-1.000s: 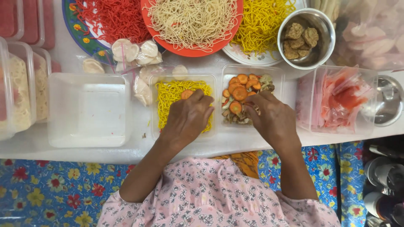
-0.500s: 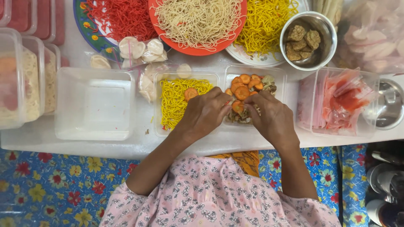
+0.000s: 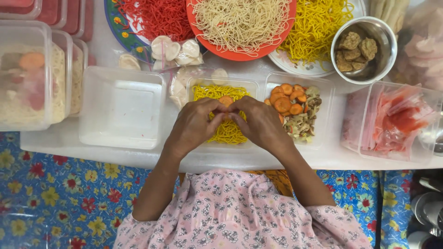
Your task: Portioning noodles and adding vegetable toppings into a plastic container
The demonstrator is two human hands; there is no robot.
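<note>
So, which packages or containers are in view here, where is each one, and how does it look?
Clear tub with yellow noodles: centre, under both hands, rectangular.
Empty clear tub: to its left, rectangular, whitish.
Clear tub with carrot slices: to its right.
Clear plastic bag of pale slices: behind the tubs.
Stacked filled tubs: far left.
No labels, signs or screens.

I count two hands: my left hand (image 3: 196, 124) and right hand (image 3: 260, 124). Three heaps of noodles sit on plates: red (image 3: 159, 16), pale (image 3: 240, 20), yellow (image 3: 318, 25). One steel bowl (image 3: 385, 60) holds four brown pieces. Of the clear tubs nearest me, one is empty (image 3: 121, 108), one holds yellow noodles (image 3: 217, 90), one carrot slices (image 3: 318, 85), one pink slices (image 3: 397, 122).
</note>
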